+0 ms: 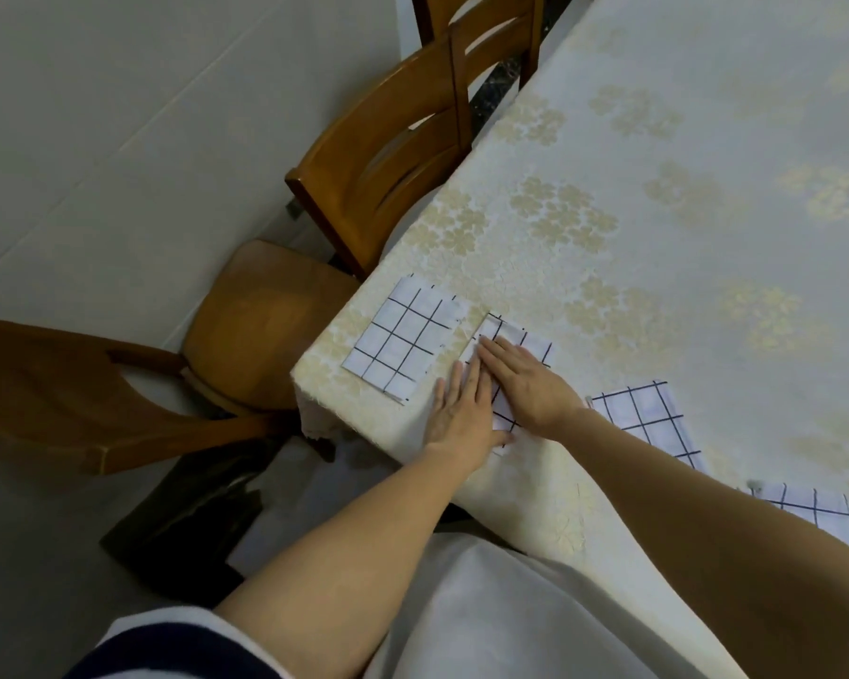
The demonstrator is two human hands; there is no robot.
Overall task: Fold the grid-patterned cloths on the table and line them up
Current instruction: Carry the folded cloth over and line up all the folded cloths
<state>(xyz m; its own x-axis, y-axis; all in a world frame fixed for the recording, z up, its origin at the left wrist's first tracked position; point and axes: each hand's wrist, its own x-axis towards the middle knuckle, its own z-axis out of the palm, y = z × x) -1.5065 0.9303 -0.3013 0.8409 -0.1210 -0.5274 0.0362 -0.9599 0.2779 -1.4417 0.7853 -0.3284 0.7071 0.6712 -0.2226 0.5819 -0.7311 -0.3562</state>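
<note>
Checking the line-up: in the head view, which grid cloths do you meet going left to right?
Folded corner cloth → pressed cloth under left hand and right hand → third cloth beside the right forearm → fourth cloth at the frame's right edge.

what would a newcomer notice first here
The left hand and right hand press flat on a grid cloth near the corner of the table. A folded cloth lies just left of it, not touching it. Wooden chairs stand beyond the table's edge.
</note>
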